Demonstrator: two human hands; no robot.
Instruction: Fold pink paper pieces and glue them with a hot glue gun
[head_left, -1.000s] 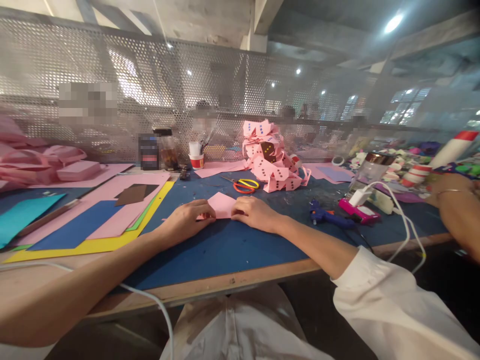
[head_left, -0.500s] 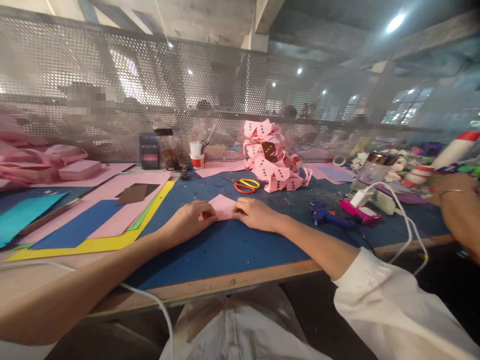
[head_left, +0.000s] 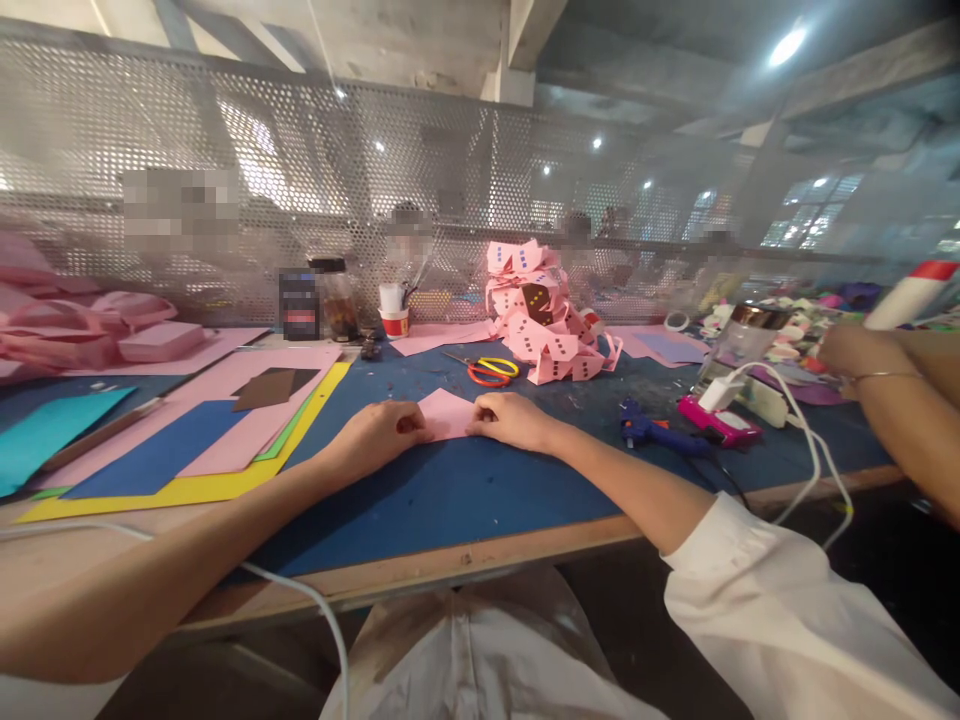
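Note:
A small pink paper piece [head_left: 448,412] with a pointed top edge lies on the blue work mat in front of me. My left hand [head_left: 384,432] pinches its left side, fingers curled and thumb tucked under. At the opposite side my right hand [head_left: 511,420] grips the edge between thumb and bent fingers. Just beyond the paper rest scissors [head_left: 491,372] with red and yellow handles. Behind them stands a heap of folded pink paper shapes [head_left: 544,325] marked with dark dots.
Coloured sheets [head_left: 300,450] are stacked at left, near pink strips [head_left: 75,330]. A blue glue gun [head_left: 660,432], a pink power strip [head_left: 720,420] with white cables and a clear jar [head_left: 739,345] stand right. A co-worker's hand [head_left: 855,355] reaches in from the right edge.
My left fingers have drawn back slightly to the left along the paper's edge. My right hand has barely shifted. The co-worker's hand has moved left, towards the jar.

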